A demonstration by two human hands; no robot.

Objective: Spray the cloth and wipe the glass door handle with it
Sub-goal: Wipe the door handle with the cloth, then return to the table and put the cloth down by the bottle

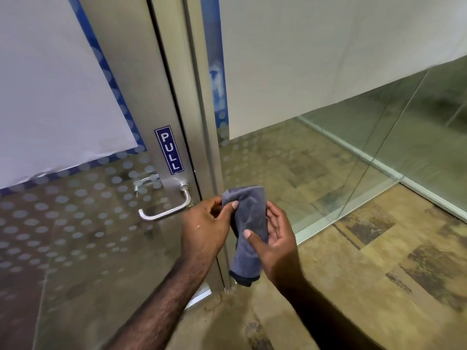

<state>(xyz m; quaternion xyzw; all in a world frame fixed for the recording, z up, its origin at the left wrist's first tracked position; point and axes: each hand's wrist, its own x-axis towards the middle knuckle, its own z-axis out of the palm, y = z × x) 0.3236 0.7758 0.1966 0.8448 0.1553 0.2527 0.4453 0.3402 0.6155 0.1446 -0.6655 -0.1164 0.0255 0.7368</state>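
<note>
With the left hand (204,223) pinching the cloth (249,228) and the right hand (274,238) loosely cupping it, it could slip before reaching the handle (166,210).

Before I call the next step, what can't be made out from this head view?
- Spray bottle: none in the head view.
- Grey cloth: wet or dry unreadable; both hands cover parts of it.
- Door handle: right end hidden behind left hand.
- Right hand: fingertips hidden behind cloth.
</note>
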